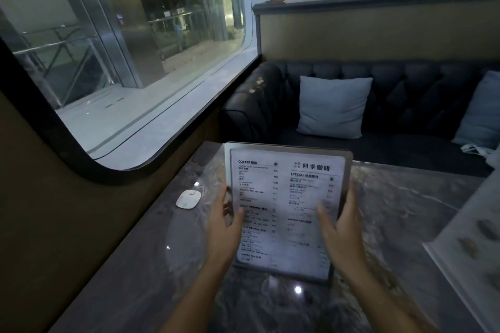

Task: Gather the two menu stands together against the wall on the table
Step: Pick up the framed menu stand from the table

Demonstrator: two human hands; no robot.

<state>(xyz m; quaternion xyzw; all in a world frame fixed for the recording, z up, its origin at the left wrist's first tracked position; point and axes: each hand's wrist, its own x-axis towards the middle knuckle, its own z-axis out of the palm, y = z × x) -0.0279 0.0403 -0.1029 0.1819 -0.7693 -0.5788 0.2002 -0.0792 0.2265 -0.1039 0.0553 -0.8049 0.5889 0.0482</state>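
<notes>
Both hands, left hand (226, 220) and right hand (339, 227), grip the side edges of one menu stand (286, 205) upright mid-tabletop (405, 211), the second stand (470, 246) at right; next, apparently, slide it to the wall (67, 238).

The white menu stand (286, 211) is showing black print; the bench (392, 205) is showing grey marbling, the sofa (405, 84) dark, its cushion (332, 107) pale grey.

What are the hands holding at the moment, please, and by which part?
Both hold the menu stand by its side edges, about halfway up: the left hand on its left edge, the right hand on its right edge.
</notes>
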